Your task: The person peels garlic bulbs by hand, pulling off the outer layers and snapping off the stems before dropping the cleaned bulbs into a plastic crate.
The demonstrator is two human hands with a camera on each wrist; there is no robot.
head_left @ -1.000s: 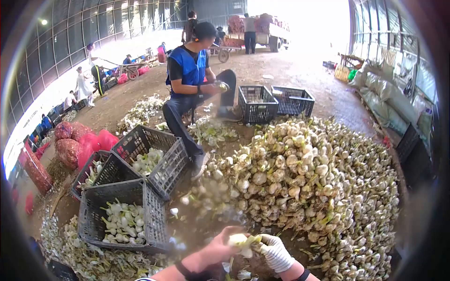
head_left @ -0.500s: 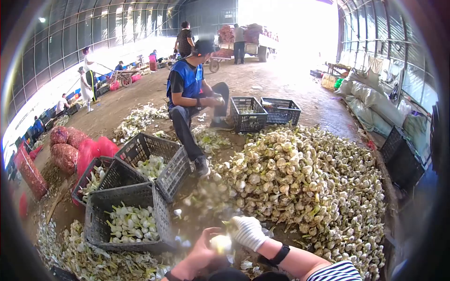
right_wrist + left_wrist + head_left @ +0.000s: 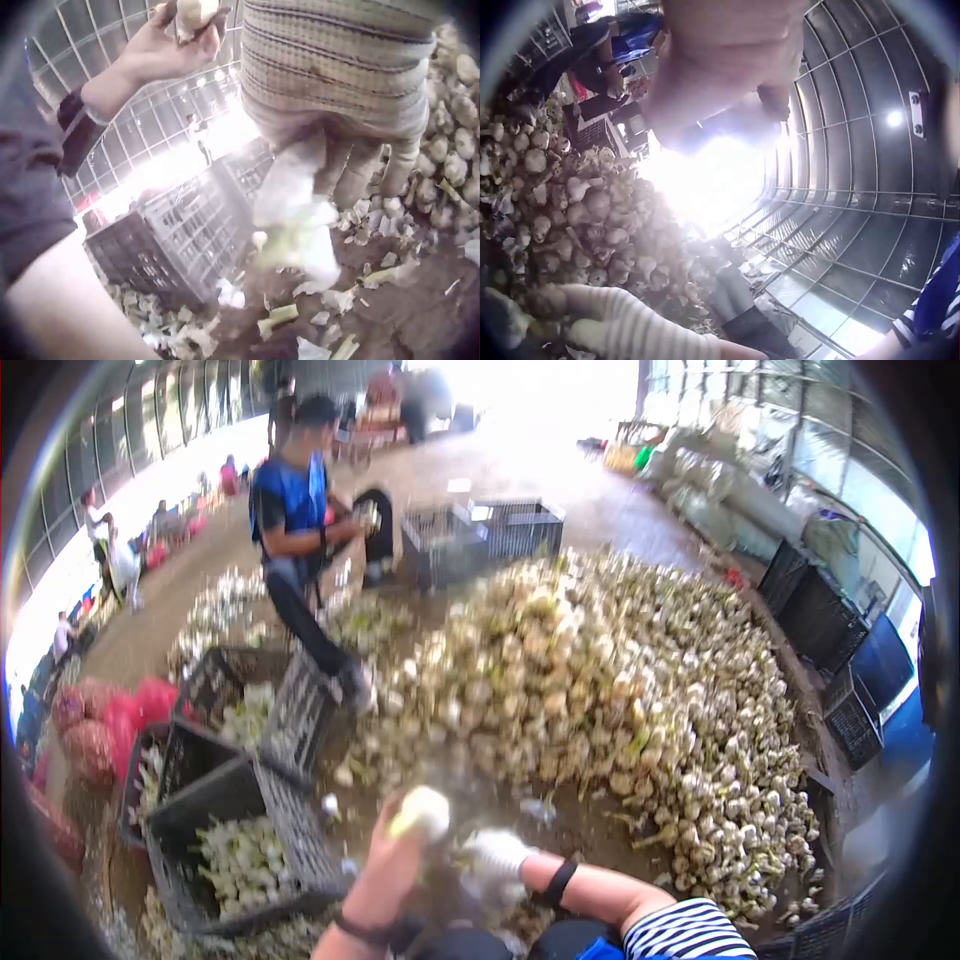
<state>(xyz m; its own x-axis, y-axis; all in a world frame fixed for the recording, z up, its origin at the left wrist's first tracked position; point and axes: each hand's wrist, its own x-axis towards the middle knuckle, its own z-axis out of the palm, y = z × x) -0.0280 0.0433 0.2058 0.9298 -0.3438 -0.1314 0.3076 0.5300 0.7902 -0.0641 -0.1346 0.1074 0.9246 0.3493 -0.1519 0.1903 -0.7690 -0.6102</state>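
My bare left hand point(image 3: 386, 865) grips a pale garlic bulb point(image 3: 427, 812), raised in front of me with its smooth white side up. In the right wrist view the same bulb point(image 3: 196, 16) sits among the fingertips at the top. Lower and to the right is my right hand point(image 3: 497, 852), in a white striped glove. Its fingers point down and pinch a loose clump of white and green garlic peel point(image 3: 300, 240), which hangs below them over the littered ground. The hands are apart.
A big heap of unpeeled garlic point(image 3: 560, 690) spreads ahead and right. Black crates stand at left, the nearest crate point(image 3: 165, 905) holding cleaned bulbs. A person in a blue vest point(image 3: 285, 510) sits across from me. Two more crates point(image 3: 525, 530) stand beyond, and peel litters the ground.
The hands have parted, peel coming off the bulb. My left hand has risen with the bulb; the right has dropped lower. The head view has swung to the right.
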